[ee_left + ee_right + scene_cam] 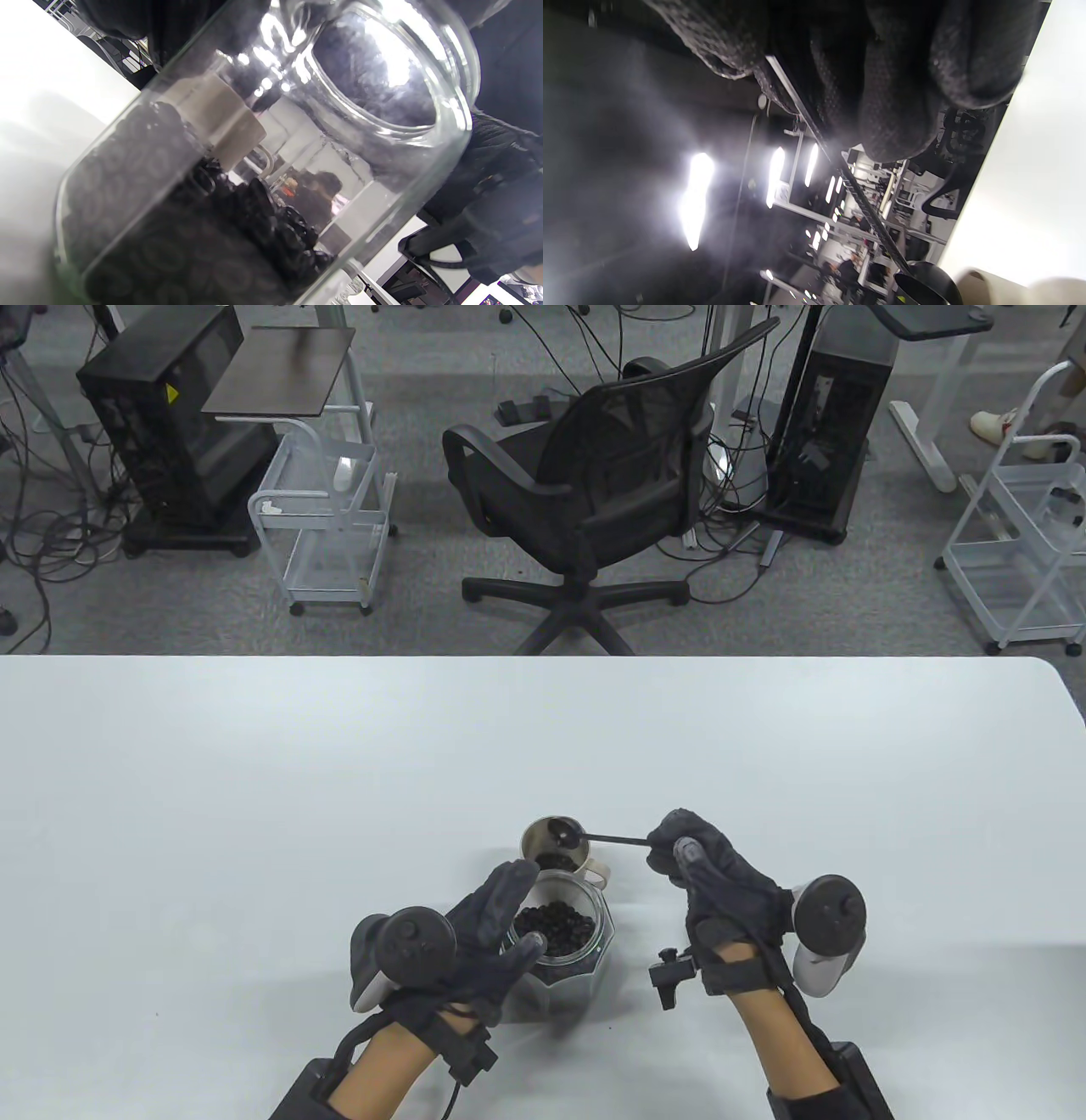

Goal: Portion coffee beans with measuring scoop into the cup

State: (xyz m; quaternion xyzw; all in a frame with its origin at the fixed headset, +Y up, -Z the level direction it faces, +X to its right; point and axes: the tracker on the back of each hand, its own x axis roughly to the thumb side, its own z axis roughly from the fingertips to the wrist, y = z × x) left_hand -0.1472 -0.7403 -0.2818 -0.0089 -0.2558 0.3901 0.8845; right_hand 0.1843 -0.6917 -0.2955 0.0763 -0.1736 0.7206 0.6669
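A glass jar (562, 937) (237, 169) of dark coffee beans (556, 926) (191, 237) stands on the white table (254, 814). My left hand (496, 929) grips the jar's left side, thumb on its near wall. Just behind the jar sits a metal cup (556, 848) with beans in it. My right hand (691, 857) pinches the handle end of a black measuring scoop (594, 836) (865, 203). The scoop's bowl (564, 832) (925, 284) hangs over the cup's mouth. Whether the bowl holds beans I cannot tell.
Beyond the table's far edge stand a black office chair (607, 487), two white wire trolleys (327, 517), computer towers (170, 424) and loose cables on the floor.
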